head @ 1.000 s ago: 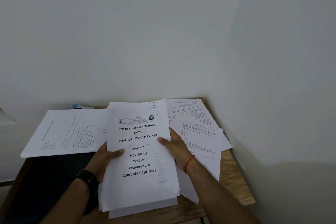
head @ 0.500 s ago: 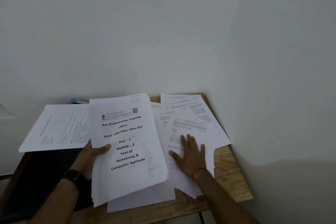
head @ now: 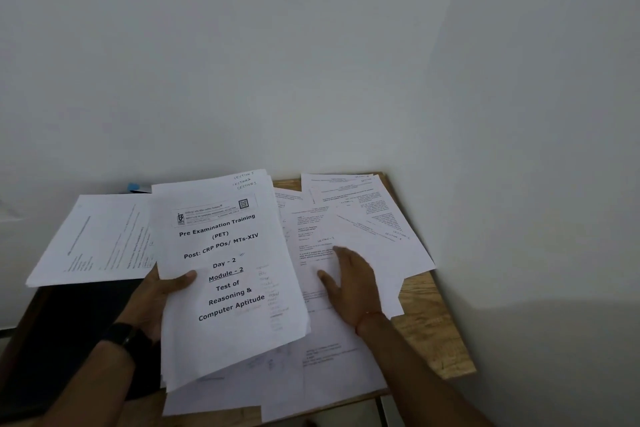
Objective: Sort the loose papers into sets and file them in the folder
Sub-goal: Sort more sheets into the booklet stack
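Cover sheet [head: 225, 263], printed: "Pre Examination Training (PET) / Post: CRP POs/ MTs-XIV / Day - 2 / Module - 2 / Test of Reasoning & Computer Aptitude". Handwritten at 1 o'clock corner: "SECTION", thrice.

The left forearm comes in from the near left, a black watch [head: 119, 336] on its wrist. The left hand [head: 157, 302] grips a stack [head: 225, 270] by its left edge, raised and tilted. Its thumb [head: 183, 279] lies across the top page, and its fingers are hidden underneath. The right forearm reaches in from the near right, a red thread [head: 370, 316] round the wrist. The right hand [head: 353, 284] lies palm down on loose sheets [head: 363, 236], fingers straight and slightly spread, pointing far and left, thumb out to the left.
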